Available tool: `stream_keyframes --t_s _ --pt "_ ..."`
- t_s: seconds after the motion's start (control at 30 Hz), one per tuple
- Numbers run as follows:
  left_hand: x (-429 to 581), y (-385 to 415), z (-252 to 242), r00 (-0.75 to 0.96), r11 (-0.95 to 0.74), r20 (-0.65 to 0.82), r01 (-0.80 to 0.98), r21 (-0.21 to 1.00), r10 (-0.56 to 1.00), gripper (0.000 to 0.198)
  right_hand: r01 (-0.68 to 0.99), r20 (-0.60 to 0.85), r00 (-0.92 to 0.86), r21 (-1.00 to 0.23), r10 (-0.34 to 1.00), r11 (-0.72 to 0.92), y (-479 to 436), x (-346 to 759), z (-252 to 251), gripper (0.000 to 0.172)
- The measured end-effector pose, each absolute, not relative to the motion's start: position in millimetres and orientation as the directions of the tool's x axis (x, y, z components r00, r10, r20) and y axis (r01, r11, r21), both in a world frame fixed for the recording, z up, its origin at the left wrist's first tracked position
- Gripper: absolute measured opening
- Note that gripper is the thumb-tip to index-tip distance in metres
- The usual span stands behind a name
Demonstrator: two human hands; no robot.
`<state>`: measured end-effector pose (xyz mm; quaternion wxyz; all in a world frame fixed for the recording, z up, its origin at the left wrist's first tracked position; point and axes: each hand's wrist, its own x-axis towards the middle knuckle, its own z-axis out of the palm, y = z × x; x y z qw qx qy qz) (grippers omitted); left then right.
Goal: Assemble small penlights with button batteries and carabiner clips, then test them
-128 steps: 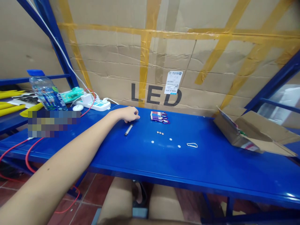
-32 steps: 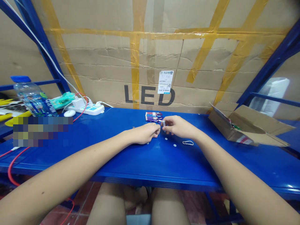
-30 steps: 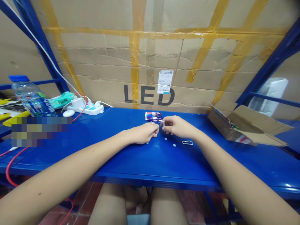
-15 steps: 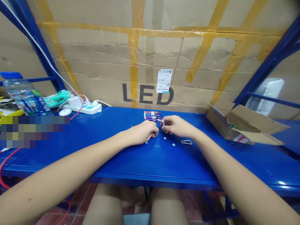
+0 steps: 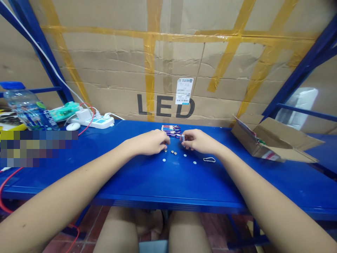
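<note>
My right hand [image 5: 197, 141] pinches a small silver cylinder [image 5: 183, 138] upright between thumb and fingers. My left hand [image 5: 154, 142] is curled over the table, its fingertips together at a small round button cell [image 5: 165, 150]. Two more button cells [image 5: 174, 152] lie between the hands. Pale round discs [image 5: 185, 155] are scattered on the table in front of them. A silver carabiner [image 5: 209, 160] lies below my right wrist. Behind the hands is a row of shiny coloured tubes [image 5: 171, 130], partly covered by my left fingers.
The blue table [image 5: 168, 186] backs onto a large taped carton [image 5: 105, 70]. An open cardboard box [image 5: 259, 142] stands at the right. On the left are a white power strip [image 5: 101, 121], a white mouse [image 5: 73, 126], a water bottle [image 5: 28, 109] and red cable.
My left hand has moved left and slightly back, uncovering button cells and a pale disc on the table. My right hand stays in place with the silver cylinder.
</note>
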<state>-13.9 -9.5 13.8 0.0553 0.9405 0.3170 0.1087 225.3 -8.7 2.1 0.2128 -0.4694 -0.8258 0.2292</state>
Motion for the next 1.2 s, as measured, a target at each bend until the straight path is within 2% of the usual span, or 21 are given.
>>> stream_keyframes --t_s 0.1,0.4,0.5,0.6,0.73,0.8,1.0,1.2 --pt "-17 -7 9 0.785 -0.780 0.068 0.595 0.195 0.616 0.016 0.657 0.123 -0.486 -0.602 0.865 0.454 -11 224 3 0.006" --pt "-11 -11 8 0.732 -0.694 0.016 0.638 0.334 0.681 0.010 0.630 0.116 -0.527 -0.612 0.842 0.479 -15 219 3 0.007" --pt "-10 -9 7 0.718 -0.676 0.037 0.635 0.374 0.695 0.008 0.621 0.121 -0.550 -0.601 0.826 0.502 -16 218 4 0.012" --pt "-7 -9 6 0.698 -0.683 0.132 0.614 0.396 0.704 0.007 0.619 0.121 -0.557 -0.599 0.822 0.508 -16 218 4 0.021" --pt "-1 -12 6 0.702 -0.798 0.381 0.510 0.320 0.601 0.005 0.625 0.131 -0.550 -0.591 0.825 0.510 -17 216 5 0.023" --pt "3 -15 4 0.703 -0.839 0.460 0.475 0.264 0.543 0.006 0.622 0.136 -0.551 -0.591 0.824 0.514 -18 215 5 0.023" --pt "9 -15 -4 0.730 -0.871 0.492 0.471 0.143 0.475 0.008 0.560 0.161 -0.603 -0.612 0.781 0.559 -16 215 2 0.021" --pt "10 -11 -8 0.775 -0.915 0.520 0.402 0.033 0.359 0.018 0.562 0.162 -0.586 -0.624 0.794 0.542 -13 216 -1 0.020"
